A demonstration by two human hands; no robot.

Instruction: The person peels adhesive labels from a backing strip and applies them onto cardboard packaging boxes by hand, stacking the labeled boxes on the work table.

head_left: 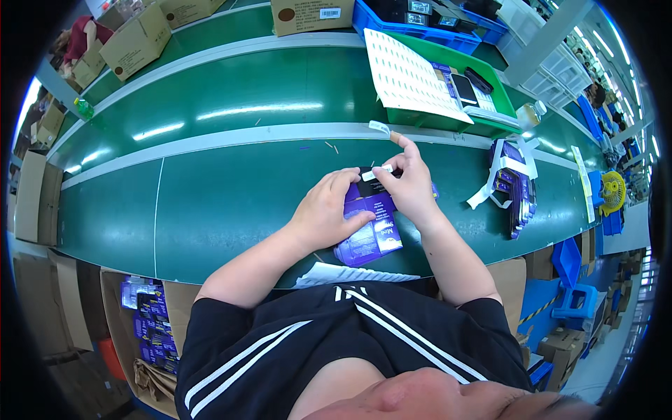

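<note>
A flat purple carton [367, 234] with a black part at its top lies on the green bench in front of me. My left hand [325, 210] grips its left side, thumb across the face and fingers at the upper edge. On the black part is a small white label [369, 175], with the thumb of my right hand [413, 183] pressed on its right end. The other fingers of that hand are partly hidden, apart from the raised index finger. A second white label [379, 127] clings to that fingertip.
Right of my hands stands a bundle of purple cartons [516, 185] with white strips. Beyond is a green bin [420, 122] holding a label sheet [409, 77] and a phone [464, 89]. A cardboard box [115, 308] of purple cartons sits below left; printed paper [350, 275] lies at the bench edge.
</note>
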